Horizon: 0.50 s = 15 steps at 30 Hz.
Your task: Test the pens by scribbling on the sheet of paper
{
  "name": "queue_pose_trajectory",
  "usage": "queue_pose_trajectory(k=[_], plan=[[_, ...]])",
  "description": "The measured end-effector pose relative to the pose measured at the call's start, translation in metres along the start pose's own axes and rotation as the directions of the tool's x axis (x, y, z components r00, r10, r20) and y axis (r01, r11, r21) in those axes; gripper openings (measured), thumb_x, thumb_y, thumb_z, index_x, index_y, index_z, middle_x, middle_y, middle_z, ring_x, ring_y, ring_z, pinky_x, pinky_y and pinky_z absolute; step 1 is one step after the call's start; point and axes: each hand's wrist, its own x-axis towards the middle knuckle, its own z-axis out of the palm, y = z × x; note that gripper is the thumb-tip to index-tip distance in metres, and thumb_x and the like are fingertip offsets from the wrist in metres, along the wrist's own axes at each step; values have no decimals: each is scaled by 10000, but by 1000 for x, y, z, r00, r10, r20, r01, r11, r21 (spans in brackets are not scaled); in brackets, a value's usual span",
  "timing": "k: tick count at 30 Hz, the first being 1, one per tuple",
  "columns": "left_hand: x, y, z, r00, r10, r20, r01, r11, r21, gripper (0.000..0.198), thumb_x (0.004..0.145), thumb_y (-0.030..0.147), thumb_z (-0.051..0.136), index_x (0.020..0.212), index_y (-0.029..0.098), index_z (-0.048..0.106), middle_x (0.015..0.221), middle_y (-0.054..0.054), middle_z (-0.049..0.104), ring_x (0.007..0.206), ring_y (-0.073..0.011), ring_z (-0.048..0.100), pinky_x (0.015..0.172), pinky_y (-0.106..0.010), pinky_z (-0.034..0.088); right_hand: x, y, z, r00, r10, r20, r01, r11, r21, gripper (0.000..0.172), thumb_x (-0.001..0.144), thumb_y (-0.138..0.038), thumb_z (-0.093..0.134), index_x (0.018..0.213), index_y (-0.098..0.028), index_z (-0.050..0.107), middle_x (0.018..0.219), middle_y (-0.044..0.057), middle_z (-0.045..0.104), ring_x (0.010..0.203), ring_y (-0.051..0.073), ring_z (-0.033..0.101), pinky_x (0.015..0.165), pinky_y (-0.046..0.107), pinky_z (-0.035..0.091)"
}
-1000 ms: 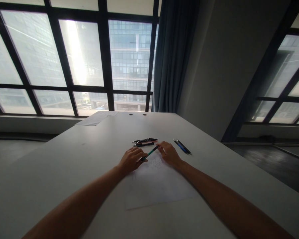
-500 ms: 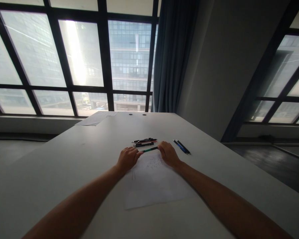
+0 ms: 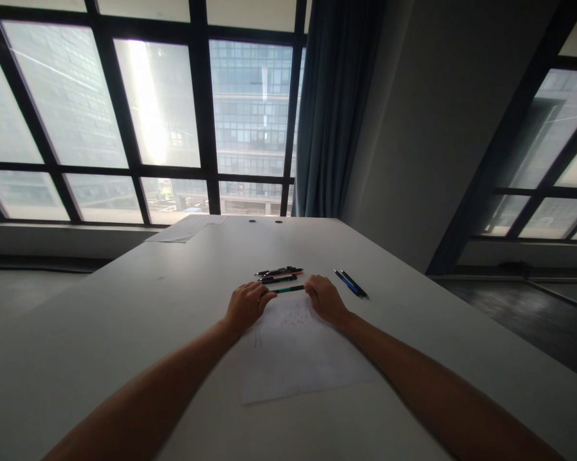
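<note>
A green and black pen (image 3: 288, 289) lies level between my hands, above the top part of a white sheet of paper (image 3: 307, 362) with small pen marks. My left hand (image 3: 246, 306) is closed on the pen's left end. On its right end, the fingers of my right hand (image 3: 325, 298) are closed too. Both tips of the pen are hidden by my fingers. Just beyond my hands lies a small group of black pens (image 3: 277, 275), one with an orange part. To the right of my right hand, a blue pen and a black pen (image 3: 351, 283) lie side by side.
The long white table (image 3: 196, 262) runs away from me toward the windows. More paper sheets (image 3: 182, 229) lie at its far left edge. Two dark round fittings (image 3: 278, 221) sit near the far end. A blue curtain (image 3: 324, 128) hangs behind.
The pen has become more level, its right end dipping slightly together with my right hand. My left hand keeps its place.
</note>
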Motion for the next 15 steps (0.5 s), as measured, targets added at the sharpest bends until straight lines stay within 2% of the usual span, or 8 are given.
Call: queue_pose_trajectory(k=[15], plan=[[1, 1, -3, 999, -30, -12, 29, 995, -92, 328, 940, 443, 459, 877, 188, 656, 827, -50, 678, 781, -166, 608, 679, -275, 474, -1, -1, -1, 999, 7, 36, -6, 1000, -20, 345, 986, -290, 290, 729, -195, 500, 738, 57, 571, 707, 186, 490, 700, 316, 347]])
